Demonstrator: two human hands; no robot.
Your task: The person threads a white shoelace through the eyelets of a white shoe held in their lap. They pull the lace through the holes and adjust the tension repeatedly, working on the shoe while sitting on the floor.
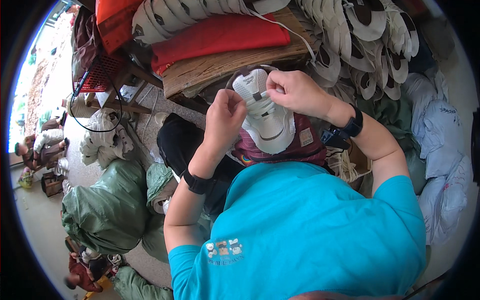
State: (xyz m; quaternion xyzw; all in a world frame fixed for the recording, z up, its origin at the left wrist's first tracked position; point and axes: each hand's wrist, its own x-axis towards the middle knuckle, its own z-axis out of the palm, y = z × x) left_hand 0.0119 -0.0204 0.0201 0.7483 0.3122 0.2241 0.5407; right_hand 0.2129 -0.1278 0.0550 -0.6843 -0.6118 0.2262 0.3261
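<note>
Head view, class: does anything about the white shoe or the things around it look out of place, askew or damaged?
Nothing stands out. The white shoe rests upright on the lap, intact, with both hands, left and right, at its laces. White shoe uppers lie heaped loosely behind, but none looks spilled or torn.

Green sacks [107, 210] on the floor, red cloth [220, 35] on a wooden bench [220, 67]

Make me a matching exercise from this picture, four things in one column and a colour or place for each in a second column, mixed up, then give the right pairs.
1. shoe upper
2. folded cloth
3. big sack
4. left hand

A. green, on the floor at left
B. white, held between both hands
C. red, on the wooden bench
D. black band on its wrist, pinching the upper's lacing

Pairs: 1-B, 2-C, 3-A, 4-D
</note>
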